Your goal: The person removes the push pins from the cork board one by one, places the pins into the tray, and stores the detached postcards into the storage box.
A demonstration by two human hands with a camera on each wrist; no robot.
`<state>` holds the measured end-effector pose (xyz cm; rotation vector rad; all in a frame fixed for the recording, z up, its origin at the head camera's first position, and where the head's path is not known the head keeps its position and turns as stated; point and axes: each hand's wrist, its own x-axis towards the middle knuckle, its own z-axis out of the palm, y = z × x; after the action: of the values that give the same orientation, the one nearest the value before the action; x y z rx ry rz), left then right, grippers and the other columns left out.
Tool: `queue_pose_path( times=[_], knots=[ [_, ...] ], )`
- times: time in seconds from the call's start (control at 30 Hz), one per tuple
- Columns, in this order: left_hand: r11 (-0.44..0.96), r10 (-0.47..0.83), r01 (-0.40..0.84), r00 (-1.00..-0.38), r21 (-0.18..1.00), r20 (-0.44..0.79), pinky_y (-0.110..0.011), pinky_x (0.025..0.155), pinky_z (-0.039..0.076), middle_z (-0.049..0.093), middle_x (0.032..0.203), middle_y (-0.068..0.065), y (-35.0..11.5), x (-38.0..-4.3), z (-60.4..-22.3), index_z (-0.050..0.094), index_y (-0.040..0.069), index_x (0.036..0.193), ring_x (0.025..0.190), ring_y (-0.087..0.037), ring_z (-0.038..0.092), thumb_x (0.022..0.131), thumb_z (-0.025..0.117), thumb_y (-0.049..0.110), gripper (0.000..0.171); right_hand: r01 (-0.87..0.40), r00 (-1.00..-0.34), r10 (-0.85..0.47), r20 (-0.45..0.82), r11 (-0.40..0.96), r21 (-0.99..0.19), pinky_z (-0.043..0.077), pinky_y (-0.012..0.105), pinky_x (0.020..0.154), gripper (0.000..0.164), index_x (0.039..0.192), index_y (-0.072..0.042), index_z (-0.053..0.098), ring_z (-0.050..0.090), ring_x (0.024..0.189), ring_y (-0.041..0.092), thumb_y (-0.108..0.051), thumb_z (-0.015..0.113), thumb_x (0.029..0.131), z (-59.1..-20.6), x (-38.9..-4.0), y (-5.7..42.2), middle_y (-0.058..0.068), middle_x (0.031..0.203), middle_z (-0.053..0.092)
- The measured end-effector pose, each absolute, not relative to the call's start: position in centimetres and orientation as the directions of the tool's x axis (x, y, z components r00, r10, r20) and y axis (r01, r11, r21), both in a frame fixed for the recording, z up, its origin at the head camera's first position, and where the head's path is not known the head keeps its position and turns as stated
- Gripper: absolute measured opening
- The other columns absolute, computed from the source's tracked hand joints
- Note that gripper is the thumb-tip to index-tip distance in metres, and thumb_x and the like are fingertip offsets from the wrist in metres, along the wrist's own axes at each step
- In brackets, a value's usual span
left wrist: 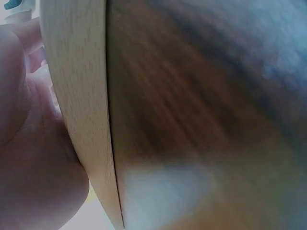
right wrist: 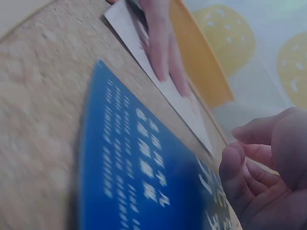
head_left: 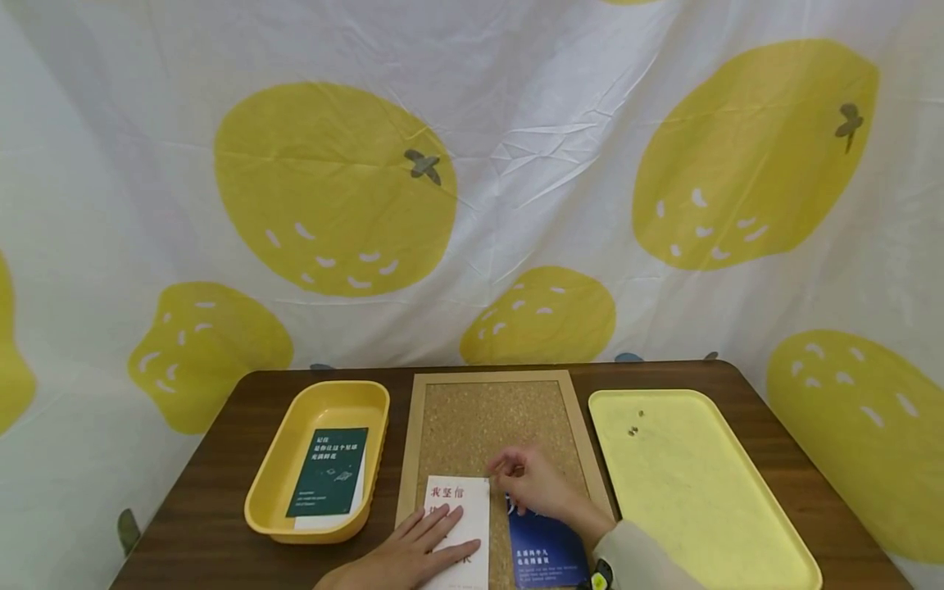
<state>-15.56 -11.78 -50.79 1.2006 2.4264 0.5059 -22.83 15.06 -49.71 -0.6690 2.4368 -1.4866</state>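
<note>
Your left hand (head_left: 413,553) lay flat with the fingers straight and spread, pressing the white card (head_left: 459,524) down onto the cork board (head_left: 490,426) near its near-left corner; that was a good hold, since it kept the card from sliding. Your right hand (head_left: 534,483) hovered just to the right of the card's far-right corner, over the top of the blue card (head_left: 546,551), with the fingers curled toward the thumb as if pinching something small. Whether a pin was between them I could not tell; the right wrist view showed only curled fingertips (right wrist: 237,163) above the blue card's print. I judged that the step in hand was fixing the white card at that corner, so it would have served you to keep the left palm weight steady, bring the right fingertips straight down over the corner, and push square into the cork rather than at a slant. The two cards lay side by side on the near part of the board, nearly touching. To the left stood a yellow tub (head_left: 280,459) holding a dark green card (head_left: 328,471) on top of a white one. To the right lay a flat yellow tray (head_left: 701,500) with two small pins (head_left: 633,429) near its far end, well apart from your right hand. All of it sat on the brown table (head_left: 221,483).
</note>
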Motion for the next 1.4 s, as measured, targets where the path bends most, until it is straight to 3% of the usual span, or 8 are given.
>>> queue_pose_path(
  times=[0.57,0.87,1.1,1.4],
  knots=[
    [0.563,0.815,0.684,-0.552,0.463,-0.176,-0.061,0.118,0.016,0.009,0.167,-0.005,-11.89,-15.51,-50.7,0.021,0.039,0.157,0.153,-0.028,0.009,0.094,0.046,0.067,0.074,-0.232,-0.882,-0.471,0.025,0.386,-0.893,0.046,0.02,0.04,0.026,0.114,0.003,0.064,0.052,0.046,0.007,-0.001,0.065,0.088,-50.42,-22.06,14.03,-0.002,0.068,0.058],
    [0.566,0.813,0.672,-0.552,0.477,-0.188,-0.061,0.118,0.015,0.009,0.167,-0.005,-11.78,-15.6,-50.66,0.021,0.04,0.157,0.153,-0.029,0.009,0.094,0.047,0.066,0.073,-0.219,-0.884,-0.468,0.026,0.363,-0.906,0.045,0.02,0.04,0.033,0.119,0.004,0.065,0.053,0.046,0.009,-0.003,0.068,0.087,-50.61,-22.06,14.05,0.001,0.069,0.06],
    [0.596,0.793,0.637,-0.566,0.489,-0.228,-0.061,0.119,0.014,0.007,0.167,0.0,-11.68,-15.97,-50.88,0.021,0.043,0.156,0.154,-0.025,0.008,0.092,0.047,0.069,0.073,-0.192,-0.887,-0.461,0.006,0.357,-0.914,0.045,0.02,0.04,0.03,0.117,0.005,0.066,0.053,0.048,0.009,-0.003,0.068,0.088,-50.55,-22.03,14.06,0.001,0.069,0.06],
    [0.592,0.797,0.661,-0.564,0.46,-0.215,-0.062,0.118,0.016,0.011,0.167,-0.004,-11.6,-16.02,-51.22,0.022,0.042,0.156,0.153,-0.028,0.011,0.094,0.044,0.068,0.071,-0.187,-0.884,-0.467,-0.001,0.357,-0.915,0.045,0.019,0.041,0.028,0.116,0.004,0.068,0.054,0.048,0.008,-0.004,0.069,0.089,-50.55,-22.03,14.14,0.002,0.07,0.062]
  ],
)
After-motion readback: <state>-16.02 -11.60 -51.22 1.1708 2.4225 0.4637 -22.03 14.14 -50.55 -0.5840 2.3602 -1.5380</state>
